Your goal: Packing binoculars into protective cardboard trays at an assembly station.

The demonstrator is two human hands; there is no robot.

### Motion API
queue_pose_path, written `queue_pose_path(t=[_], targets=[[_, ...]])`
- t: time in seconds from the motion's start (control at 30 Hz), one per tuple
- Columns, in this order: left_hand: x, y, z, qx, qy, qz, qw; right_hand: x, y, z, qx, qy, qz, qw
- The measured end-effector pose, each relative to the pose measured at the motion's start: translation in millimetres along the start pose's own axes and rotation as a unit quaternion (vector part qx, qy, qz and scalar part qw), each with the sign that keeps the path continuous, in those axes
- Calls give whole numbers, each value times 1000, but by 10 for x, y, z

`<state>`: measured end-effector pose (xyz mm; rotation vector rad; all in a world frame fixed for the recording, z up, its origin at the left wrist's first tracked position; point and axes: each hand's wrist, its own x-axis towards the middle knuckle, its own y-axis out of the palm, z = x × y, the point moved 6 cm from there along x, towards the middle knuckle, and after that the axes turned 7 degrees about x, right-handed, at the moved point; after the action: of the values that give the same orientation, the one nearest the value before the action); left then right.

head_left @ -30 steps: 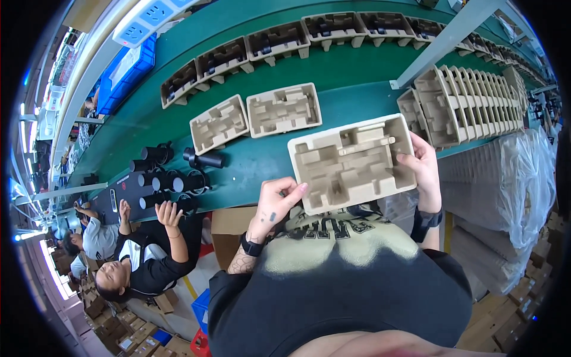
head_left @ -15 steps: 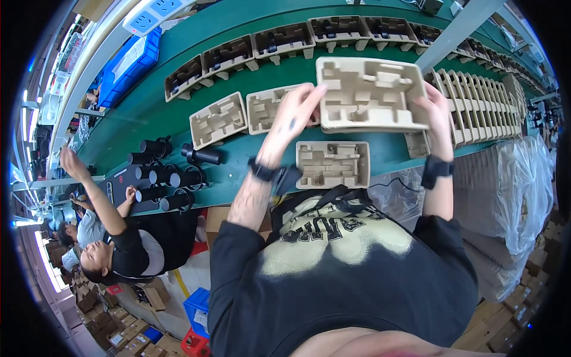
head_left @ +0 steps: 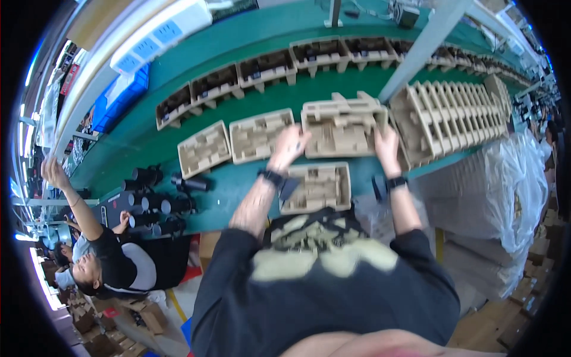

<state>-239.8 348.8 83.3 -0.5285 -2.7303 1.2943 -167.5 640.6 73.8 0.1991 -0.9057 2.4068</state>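
Two hands on one tray. Held tray point(head_left: 344, 138): tan, moulded hollows showing, raised above the green counter point(head_left: 231, 191) and directly between the hands. Left hand point(head_left: 289, 145) clamped on its left end; right hand point(head_left: 387, 145) clamped on its right end, thumb near the rim.

Other containers: two loose trays point(head_left: 204, 150) left of the left hand, hollows showing. Near tray point(head_left: 316, 189) lies between the held tray and the wearer's torso. Back row point(head_left: 269, 76): trays end to end, dark parts inside, exact shapes too blurred to tell. Nested stack point(head_left: 455, 122) just beside the right hand, trays standing on edge. Blue bin point(head_left: 124, 98) at upper left.

Black cylinders point(head_left: 151, 204) clustered on the counter, left; co-worker point(head_left: 137, 262) beyond.

Writing: shirt point(head_left: 333, 285) carries a pale print, its lettering creased and blurred past reading.
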Motion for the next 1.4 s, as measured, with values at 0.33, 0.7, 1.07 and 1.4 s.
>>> queue_pose_path(t=[0.33,0.7,1.07,1.4], targets=[[336,162,136,-208,-10,-18,978,139,-51,-41,275,127,39,952],[-1250,-1603,1200,-261,-91,-183,944,-898,-100,-67,133,344,312,876],[-2442,-935,3158,-166,-262,-122,943,-1428,529,-297,-37,175,291,940],[-1873,-1560,2934,105,-321,-219,915,-1549,1068,-182,-77,154,335,927]])
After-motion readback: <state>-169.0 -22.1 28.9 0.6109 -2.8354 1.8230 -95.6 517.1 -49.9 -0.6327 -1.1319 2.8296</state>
